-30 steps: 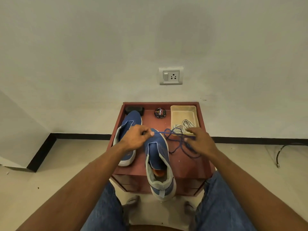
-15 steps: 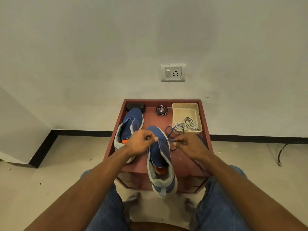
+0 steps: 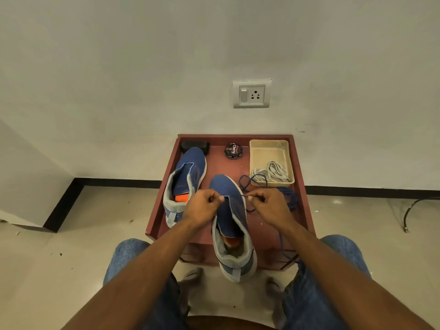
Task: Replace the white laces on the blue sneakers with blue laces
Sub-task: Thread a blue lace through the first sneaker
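Note:
Two blue sneakers without laces lie on a small reddish table (image 3: 302,210). The near sneaker (image 3: 232,225) points away from me, its heel over the front edge. The other sneaker (image 3: 184,179) lies to its left. My left hand (image 3: 202,208) pinches the left side of the near sneaker's upper. My right hand (image 3: 269,206) pinches a blue lace (image 3: 289,198) at the sneaker's right side. The rest of the lace is coiled to the right and one strand hangs off the table front. White laces (image 3: 273,172) lie in a beige tray (image 3: 269,148).
A round tin of shoe polish (image 3: 233,150) and a black brush (image 3: 195,146) stand at the back of the table. A wall socket (image 3: 252,94) is above. My knees in jeans flank the table. A black cable (image 3: 414,208) lies on the floor at right.
My hands have come closer together over the near sneaker. The lace that was stretched between them has gone slack, and the right hand moved left from the coiled lace to the sneaker's side.

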